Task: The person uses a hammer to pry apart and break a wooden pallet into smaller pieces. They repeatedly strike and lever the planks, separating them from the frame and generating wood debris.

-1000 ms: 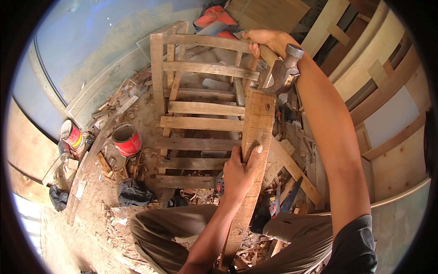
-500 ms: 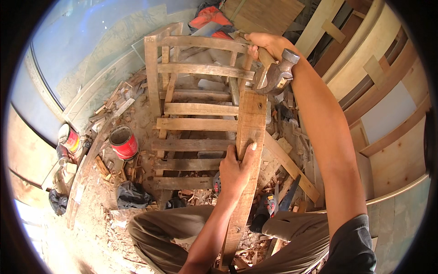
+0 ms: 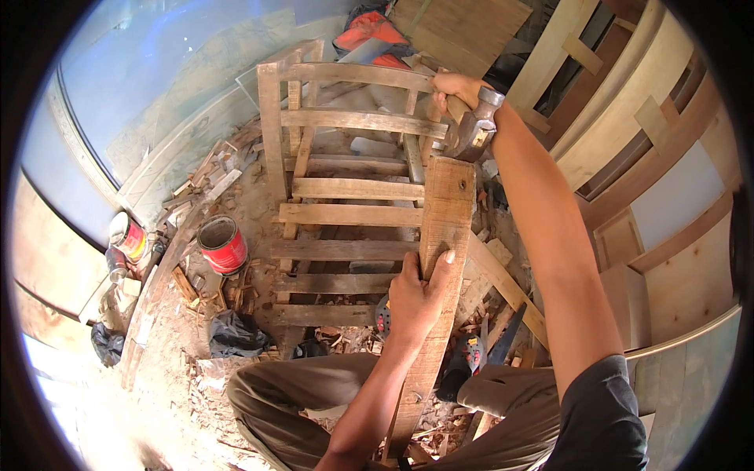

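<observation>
A long wooden board (image 3: pixel 449 208) slants up from between my knees, its far end beside a slatted wooden frame (image 3: pixel 353 188). Around the board's middle my left hand (image 3: pixel 420 294) is closed, with the thumb lying along its face. My right hand (image 3: pixel 455 85) reaches past the board's far end and grips a hammer (image 3: pixel 473 129) by its wooden handle. The metal hammer head is just above the board's far end; whether they touch I cannot tell. My right fingers are partly hidden behind the wrist.
Red paint cans (image 3: pixel 222 245) stand at the left, near black plastic bags (image 3: pixel 236 334). Wood scraps and shavings cover the floor. A saw blade (image 3: pixel 506 334) lies by my right foot. Wooden panels (image 3: pixel 660 188) lean at the right, and an orange-red cloth (image 3: pixel 371 39) lies at the back.
The hammer head has tilted and moved slightly left relative to the board's end, closer to it. My left hand keeps its hold on the board. The whole view has shifted a little.
</observation>
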`<control>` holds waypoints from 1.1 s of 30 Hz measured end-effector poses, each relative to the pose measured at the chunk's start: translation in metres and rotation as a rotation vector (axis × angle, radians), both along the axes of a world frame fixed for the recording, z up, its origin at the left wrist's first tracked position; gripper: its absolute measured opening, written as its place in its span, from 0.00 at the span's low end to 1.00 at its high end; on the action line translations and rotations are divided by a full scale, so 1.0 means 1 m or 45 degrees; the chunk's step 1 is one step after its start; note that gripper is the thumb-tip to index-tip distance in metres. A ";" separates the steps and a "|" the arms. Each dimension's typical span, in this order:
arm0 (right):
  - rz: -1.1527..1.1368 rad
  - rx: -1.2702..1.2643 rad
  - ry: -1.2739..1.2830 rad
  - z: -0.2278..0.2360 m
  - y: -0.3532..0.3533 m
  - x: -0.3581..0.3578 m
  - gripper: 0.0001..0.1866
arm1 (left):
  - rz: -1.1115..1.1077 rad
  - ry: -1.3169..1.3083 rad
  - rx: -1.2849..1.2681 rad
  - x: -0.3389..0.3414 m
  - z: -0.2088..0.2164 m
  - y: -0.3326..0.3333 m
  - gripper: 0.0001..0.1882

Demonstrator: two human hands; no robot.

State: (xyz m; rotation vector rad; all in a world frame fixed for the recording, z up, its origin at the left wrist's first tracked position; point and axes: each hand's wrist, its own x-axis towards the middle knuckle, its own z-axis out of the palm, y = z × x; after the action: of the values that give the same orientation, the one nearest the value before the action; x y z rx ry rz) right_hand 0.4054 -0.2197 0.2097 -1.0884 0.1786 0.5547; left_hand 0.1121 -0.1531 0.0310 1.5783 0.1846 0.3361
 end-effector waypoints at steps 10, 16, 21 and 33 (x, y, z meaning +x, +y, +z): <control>0.017 -1.144 -0.923 0.005 0.024 0.014 0.19 | -0.058 0.209 0.057 0.010 -0.010 0.013 0.37; -0.228 -1.141 -0.994 -0.004 0.028 0.004 0.22 | -0.044 0.255 0.092 0.017 -0.026 0.012 0.39; -0.576 -1.074 -1.207 -0.013 0.048 -0.014 0.21 | -0.001 0.239 0.058 0.031 -0.043 0.022 0.41; -0.975 -0.702 -1.589 -0.016 0.033 -0.112 0.24 | -0.042 0.265 -0.055 0.031 -0.047 0.013 0.43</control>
State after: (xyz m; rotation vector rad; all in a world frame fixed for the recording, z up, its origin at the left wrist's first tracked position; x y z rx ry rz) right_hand 0.2933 -0.1866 0.1935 -1.5884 -0.3687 -0.9427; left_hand 0.1430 -0.1403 -0.0160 1.5708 0.3243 0.1409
